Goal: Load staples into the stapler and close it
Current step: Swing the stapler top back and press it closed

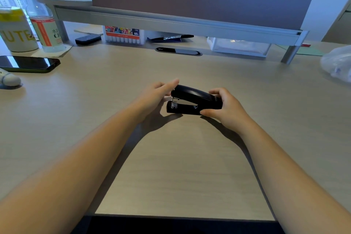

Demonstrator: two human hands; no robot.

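A black stapler lies on the wooden desk in the middle of the head view, its metal front end pointing left and its top arm down in the usual stapling position. My right hand grips the stapler's rear end, thumb at the base and fingers over the top. My left hand sits at the stapler's front, fingers spread, with the index fingertip touching the top arm's nose. I see no loose staples.
A phone and a white tube lie at far left, with a cup and bottle behind. A marker box and clear tray sit under the shelf. A plastic bag is at right.
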